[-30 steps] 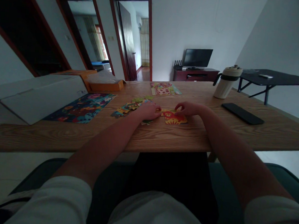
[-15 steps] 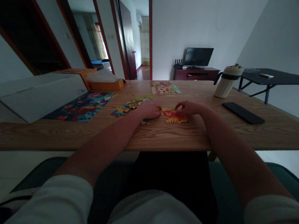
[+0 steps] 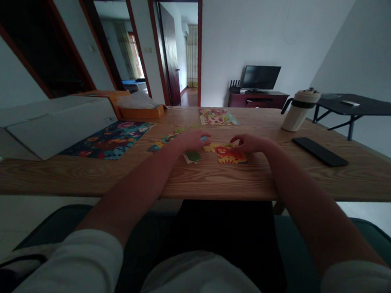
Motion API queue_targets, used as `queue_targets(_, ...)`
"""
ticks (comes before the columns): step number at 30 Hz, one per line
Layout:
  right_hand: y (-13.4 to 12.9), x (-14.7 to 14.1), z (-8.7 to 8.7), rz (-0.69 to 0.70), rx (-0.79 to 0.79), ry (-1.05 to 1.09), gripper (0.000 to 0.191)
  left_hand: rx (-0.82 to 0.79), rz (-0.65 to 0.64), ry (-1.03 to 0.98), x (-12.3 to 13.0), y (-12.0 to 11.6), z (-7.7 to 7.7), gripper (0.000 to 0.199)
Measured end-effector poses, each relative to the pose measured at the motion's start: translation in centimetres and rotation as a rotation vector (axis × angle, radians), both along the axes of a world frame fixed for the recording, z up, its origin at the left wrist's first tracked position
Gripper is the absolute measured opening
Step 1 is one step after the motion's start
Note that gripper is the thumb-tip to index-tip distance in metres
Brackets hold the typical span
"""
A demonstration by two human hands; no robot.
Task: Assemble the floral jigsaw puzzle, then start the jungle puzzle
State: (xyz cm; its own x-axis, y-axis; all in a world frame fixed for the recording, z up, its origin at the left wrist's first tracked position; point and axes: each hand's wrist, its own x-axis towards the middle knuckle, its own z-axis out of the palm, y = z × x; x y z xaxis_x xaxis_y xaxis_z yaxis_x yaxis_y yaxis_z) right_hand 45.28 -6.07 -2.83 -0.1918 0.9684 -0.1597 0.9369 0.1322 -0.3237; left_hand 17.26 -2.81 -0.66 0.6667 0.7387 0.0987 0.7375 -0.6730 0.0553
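Observation:
A partly joined jigsaw puzzle (image 3: 230,159) in yellow, orange and red, with an animal's face on it, lies flat on the wooden table. My right hand (image 3: 249,143) curves over its upper right edge, with index finger and thumb set on either side of that edge. To the left, my left hand (image 3: 191,140) hovers over loose jigsaw pieces (image 3: 162,143), its fingers apart. Something light blue shows between its fingers, seemingly a piece beneath. A dark green piece (image 3: 193,156) lies just below the left hand. The left palm hides part of the pile.
Farther back lies a picture sheet (image 3: 216,117). Left are a dark blue patterned sheet (image 3: 112,140), a white box (image 3: 59,126) and an orange tray (image 3: 142,112). A tumbler (image 3: 298,113) and a black phone (image 3: 319,150) stand and lie to the right on the table (image 3: 229,187).
My left hand has drawn away from the puzzle's left side and its fingers have spread, uncovering a yellow piece and the dark green one. The right hand stays at the puzzle's edge.

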Motion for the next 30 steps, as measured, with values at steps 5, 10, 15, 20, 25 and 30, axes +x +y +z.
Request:
queue_targets(5,0.0,0.0,-0.1,0.069,-0.018,0.027,0.080,-0.039,0.117,-0.336,-4.6,2.2,4.3,0.052)
queue_targets(10,0.2,0.2,-0.4,0.065,-0.057,0.040,0.083,-0.105,0.180,-0.306,-9.8,4.2,4.8,0.042)
queue_targets(15,0.3,0.4,-0.8,0.037,-0.048,0.052,0.080,-0.046,0.428,-0.297,-12.7,5.2,1.4,0.040)
queue_targets(20,0.3,0.7,-0.9,-0.002,-0.047,0.050,0.083,-0.114,0.419,-0.226,-12.6,5.8,-0.4,0.048)
queue_targets(25,0.4,0.8,-0.9,0.010,-0.065,0.051,0.084,-0.181,0.361,-0.069,-12.3,5.9,-0.9,0.070)
queue_targets(30,0.5,0.8,-1.0,0.015,-0.035,0.040,0.079,-0.166,0.395,-0.126,-12.5,5.8,-0.9,0.076)
